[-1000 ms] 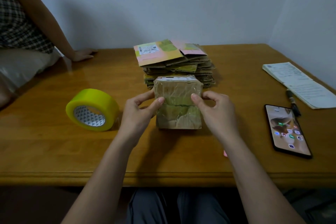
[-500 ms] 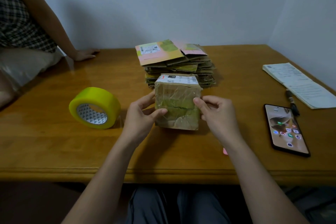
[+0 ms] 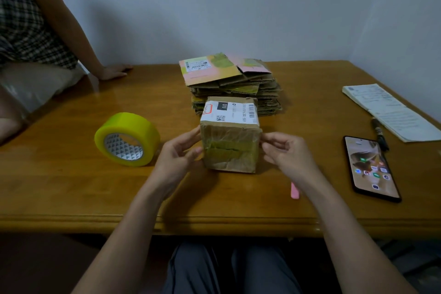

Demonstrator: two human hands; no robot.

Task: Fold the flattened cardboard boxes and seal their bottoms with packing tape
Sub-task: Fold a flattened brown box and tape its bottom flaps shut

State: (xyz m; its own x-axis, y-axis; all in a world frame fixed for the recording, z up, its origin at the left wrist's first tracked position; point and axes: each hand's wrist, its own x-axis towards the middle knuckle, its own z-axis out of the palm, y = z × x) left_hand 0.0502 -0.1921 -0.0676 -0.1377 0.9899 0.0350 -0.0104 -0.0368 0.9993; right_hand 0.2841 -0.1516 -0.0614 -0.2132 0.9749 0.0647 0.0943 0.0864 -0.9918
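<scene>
Folded cardboard box (image 3: 230, 136) stands on the table (image 3: 71, 186), mid-width, nearer the front edge than the back; taped face toward the camera, white shipping label (image 3: 230, 112) on top. Left hand (image 3: 177, 155) at the box's left side, fingers (image 3: 191, 132) loosely curled, thumb tip touching the taped face near its left edge. Right hand (image 3: 286, 153) at the box's right side, fingers bent; contact with the box probably at the fingertips only, grip not clear from this angle. Stack of flattened boxes (image 3: 233, 83) directly behind the box, toward the back edge. Yellow tape roll (image 3: 127, 139) left of the box, on its rim. Phone (image 3: 371, 168), pen (image 3: 379, 133) and papers (image 3: 391, 112) near the right edge. Another person's hand (image 3: 114, 71) rests at the back left
</scene>
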